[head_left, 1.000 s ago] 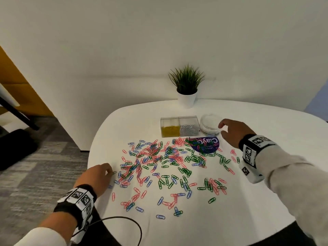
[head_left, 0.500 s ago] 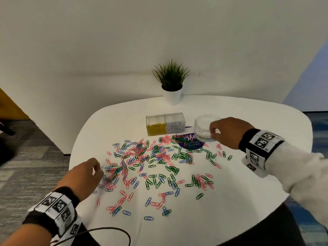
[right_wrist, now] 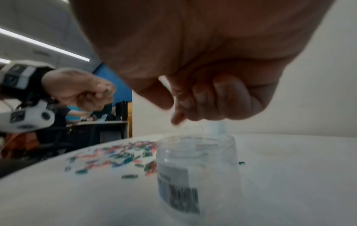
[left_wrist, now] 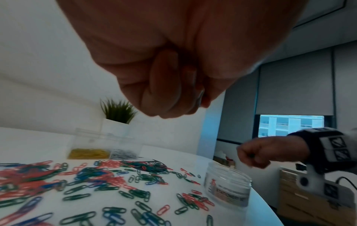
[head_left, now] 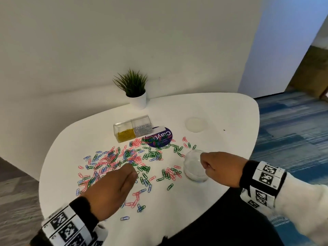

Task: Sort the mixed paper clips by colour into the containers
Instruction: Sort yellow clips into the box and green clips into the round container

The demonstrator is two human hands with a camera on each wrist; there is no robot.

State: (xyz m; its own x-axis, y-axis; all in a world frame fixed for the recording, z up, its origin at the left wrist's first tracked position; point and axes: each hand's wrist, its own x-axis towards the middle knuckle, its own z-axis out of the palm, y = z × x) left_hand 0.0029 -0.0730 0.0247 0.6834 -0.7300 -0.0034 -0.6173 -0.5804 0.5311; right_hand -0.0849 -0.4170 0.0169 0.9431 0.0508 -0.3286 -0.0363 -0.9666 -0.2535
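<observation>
Red, green and blue paper clips lie scattered across the white table. My left hand hovers over the middle of the pile, its fingers curled, pinching a dark clip that looks green. A clear round jar stands open and upright at the front right of the pile. My right hand hangs just above the jar's rim with its fingers curled, and I see nothing in it. A clear two-compartment box at the back holds yellow clips on the left and silver clips on the right.
The jar's round lid lies flat at the back right. A purple round label lies under some clips beside the box. A small potted plant stands at the table's far edge against the wall. The table's near edge is close to my wrists.
My right hand took the jar from beside the box and set it down at the front right, without its lid. My left hand moved from the pile's left edge to its middle.
</observation>
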